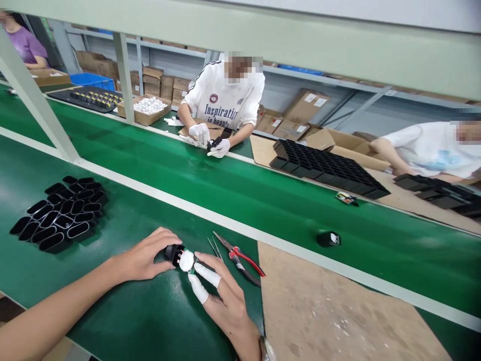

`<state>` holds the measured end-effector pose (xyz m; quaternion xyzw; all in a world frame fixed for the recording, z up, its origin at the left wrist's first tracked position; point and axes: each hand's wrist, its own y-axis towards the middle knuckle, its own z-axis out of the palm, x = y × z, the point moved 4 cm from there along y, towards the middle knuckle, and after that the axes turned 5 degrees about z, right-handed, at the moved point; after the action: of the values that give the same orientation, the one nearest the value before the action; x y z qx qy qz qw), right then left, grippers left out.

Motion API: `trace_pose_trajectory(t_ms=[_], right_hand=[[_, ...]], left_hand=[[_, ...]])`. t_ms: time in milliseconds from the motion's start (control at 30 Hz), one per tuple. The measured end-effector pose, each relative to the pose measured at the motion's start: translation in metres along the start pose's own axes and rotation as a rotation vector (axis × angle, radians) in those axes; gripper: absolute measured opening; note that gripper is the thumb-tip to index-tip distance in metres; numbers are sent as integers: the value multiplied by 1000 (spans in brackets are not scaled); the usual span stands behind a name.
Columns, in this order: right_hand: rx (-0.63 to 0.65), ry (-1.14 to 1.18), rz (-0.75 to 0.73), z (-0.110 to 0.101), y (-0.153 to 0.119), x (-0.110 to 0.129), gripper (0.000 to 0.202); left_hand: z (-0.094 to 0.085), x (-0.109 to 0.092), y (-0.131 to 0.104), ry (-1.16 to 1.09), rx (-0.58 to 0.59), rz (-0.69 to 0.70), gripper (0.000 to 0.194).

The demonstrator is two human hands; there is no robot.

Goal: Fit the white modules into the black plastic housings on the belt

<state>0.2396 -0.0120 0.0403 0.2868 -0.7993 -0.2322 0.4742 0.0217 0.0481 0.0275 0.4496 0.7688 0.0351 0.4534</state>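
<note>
My left hand (152, 255) grips a small black plastic housing (173, 254) between thumb and fingers. Right beside its opening, my right hand (221, 293), with white finger cots on two digits, pinches a green circuit board (193, 266) at its edge. A round white part (186, 261) sits on that board, and thin reddish bits show between board and housing. How far the board reaches into the housing I cannot tell. Behind my right hand lie red-and-black long-nose pliers (240, 258) and metal tweezers (215, 249).
Several empty black oval housings (62, 213) stand grouped at left. A cardboard sheet (338, 311) covers the bench at right. On the green conveyor (225, 185) lie a black unit (329, 238) and a small board (346, 198). A gloved co-worker (221, 100) works opposite; a post (41, 95) rises at left.
</note>
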Motion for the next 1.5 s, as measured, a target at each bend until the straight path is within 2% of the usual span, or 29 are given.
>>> trace_pose_trajectory(t_ms=[233, 533, 1033, 1200, 1367, 1433, 1500], right_hand=[[11, 9, -59, 5, -1, 0, 55], [78, -46, -48, 6, -1, 1, 51], [162, -115, -23, 9, 2, 2, 37], [231, -104, 50, 14, 0, -1, 28], [290, -136, 141, 21, -2, -3, 23], [291, -134, 156, 20, -2, -6, 28], [231, -159, 155, 13, -2, -11, 30]], left_hand=[[3, -1, -1, 13, 8, 54, 48], [3, -3, 0, 13, 32, 46, 49], [13, -3, 0, -19, 83, 39, 43], [19, 2, -5, -27, 121, -67, 44], [21, 4, -5, -34, 112, -158, 43], [20, 3, -4, -42, 114, -177, 43], [19, 2, -4, -49, 132, -194, 45]])
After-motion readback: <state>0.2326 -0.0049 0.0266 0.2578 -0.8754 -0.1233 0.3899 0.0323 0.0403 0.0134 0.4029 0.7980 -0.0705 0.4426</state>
